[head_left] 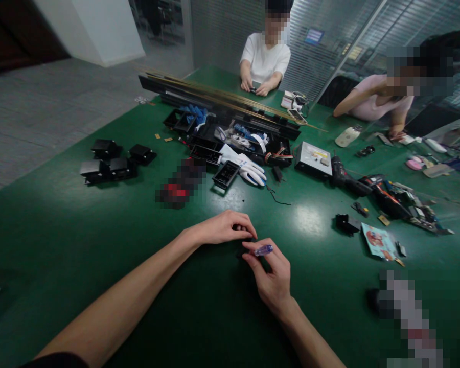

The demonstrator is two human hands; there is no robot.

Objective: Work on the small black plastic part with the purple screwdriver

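Two bare hands meet over a green table [99,220], head view. Beneath and between their fingertips lies a small dark part [245,249], near the lower middle of the scene; most of it is covered, so its shape cannot be told. The right hand [272,273] holds a purple-handled tool [263,250], apparently a screwdriver, pinched narrowly between thumb and fingers; the tip is out of sight, and its contact with the part cannot be confirmed. The left hand [230,226] is curled, its fingertips lowered at the far side of the part; whether they grip it or merely rest there cannot be told.

For sound work, the left hand should brace the part against the table, clear of the tip, while the tool is kept in line with whatever it engages and pressed lightly and evenly; a slanted tool would probably skid off so small a piece.

Pose: the left forearm [145,286] reaches in from the lower left, back of the hand upward. The right forearm [310,327] enters from the lower right, thumb on the wearer's side. Well beyond lie a white glove [239,161] and, farther left, black boxes [118,165].
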